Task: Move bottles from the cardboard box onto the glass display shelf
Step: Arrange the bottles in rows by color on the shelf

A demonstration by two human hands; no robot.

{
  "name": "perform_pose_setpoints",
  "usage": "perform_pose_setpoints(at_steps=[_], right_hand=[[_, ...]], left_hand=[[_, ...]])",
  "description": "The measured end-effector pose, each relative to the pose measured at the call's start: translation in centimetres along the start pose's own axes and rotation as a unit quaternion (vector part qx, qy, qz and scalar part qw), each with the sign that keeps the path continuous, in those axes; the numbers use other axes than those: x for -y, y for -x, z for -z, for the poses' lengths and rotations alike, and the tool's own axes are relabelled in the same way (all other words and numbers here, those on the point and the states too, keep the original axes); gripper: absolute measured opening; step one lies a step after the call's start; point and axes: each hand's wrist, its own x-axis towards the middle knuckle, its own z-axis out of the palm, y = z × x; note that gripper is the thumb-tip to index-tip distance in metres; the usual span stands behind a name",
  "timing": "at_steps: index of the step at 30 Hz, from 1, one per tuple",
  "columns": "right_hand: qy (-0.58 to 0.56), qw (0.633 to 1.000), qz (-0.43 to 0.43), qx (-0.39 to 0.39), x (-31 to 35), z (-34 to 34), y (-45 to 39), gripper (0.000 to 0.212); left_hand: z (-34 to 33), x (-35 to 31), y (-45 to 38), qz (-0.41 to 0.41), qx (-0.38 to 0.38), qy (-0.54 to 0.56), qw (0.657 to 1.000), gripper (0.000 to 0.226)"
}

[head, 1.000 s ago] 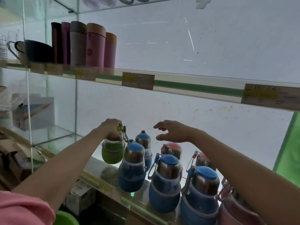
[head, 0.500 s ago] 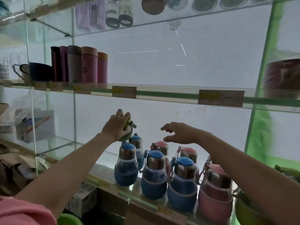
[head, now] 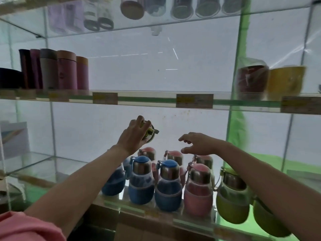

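- Row of tall tumblers, on the upper tier before me.
- Dark bowl, touching the tumblers' left end.
- Red tub and yellow tub, well right of the tumblers.
- Price labels, below the tumblers' level.

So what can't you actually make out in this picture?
- Green bottle in the left hand, head view: the hand hides its body; only the cap end shows.
- Cardboard box: outside the frame.
- Price labels on the shelf edge: print too blurred to read.
- Rightmost green bottle: top hidden by the right forearm.
- Red and yellow cups: smeared by motion blur.
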Motion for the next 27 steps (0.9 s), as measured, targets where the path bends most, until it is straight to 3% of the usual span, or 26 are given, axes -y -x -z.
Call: perform_pose_setpoints(at_steps=[6,17,23,27], right_hand=[[-0.008,0.998,-0.065,-0.008,-4.1,0.9,4.0,0.051],[-0.042,0.985,-0.158,-0.055,-10.0,0.9,10.1,0.045],[-0.099,0.977,-0.158,-0.100,-10.6,0.4,10.6,0.061],[-0.135,0.969,-0.139,-0.153,-10.7,0.3,10.1,0.073]], left_hand=[[-1.0,-6.2,-2.3,-0.063,-0.018,0.056,0.996,0.063],[-1.9,-14.8,-6.4,-0.098,-0.038,0.134,0.985,0.053],[-1.6,-18.6,-7.2,-0.085,-0.023,0.194,0.977,0.057],[-1.1,-20.9,-7.9,-0.029,0.001,0.256,0.966,0.053]])
